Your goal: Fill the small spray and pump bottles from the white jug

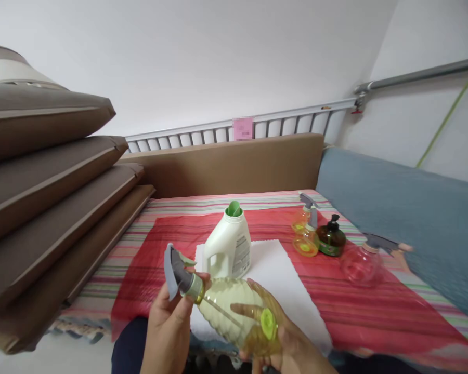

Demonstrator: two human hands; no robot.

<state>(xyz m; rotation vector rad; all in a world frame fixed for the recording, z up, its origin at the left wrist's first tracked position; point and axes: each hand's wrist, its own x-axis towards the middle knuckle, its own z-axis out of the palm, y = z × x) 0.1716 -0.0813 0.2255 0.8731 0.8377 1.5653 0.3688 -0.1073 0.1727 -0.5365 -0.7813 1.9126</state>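
Observation:
Both my hands hold a clear yellow spray bottle [228,306] with a grey trigger head, tilted on its side close to me. My left hand [171,314] grips the collar under the trigger, thumb and fingers closed round it. My right hand [284,332] wraps round the bottle's base, and its fingers show through the see-through plastic. A thin dip tube runs inside the bottle. Just behind stands a white jug [230,244] with a handle and an open neck with a green inner spout. It stands on a white cloth [296,291].
To the right stand two yellow spray bottles [306,244], a dark pump bottle [331,239] and a pink spray bottle [362,265]. Red plastic sheeting [335,306] covers part of a striped cloth [156,206]. Stacked brown cushions [50,192] rise at the left; a blue-covered block [398,197] flanks the right.

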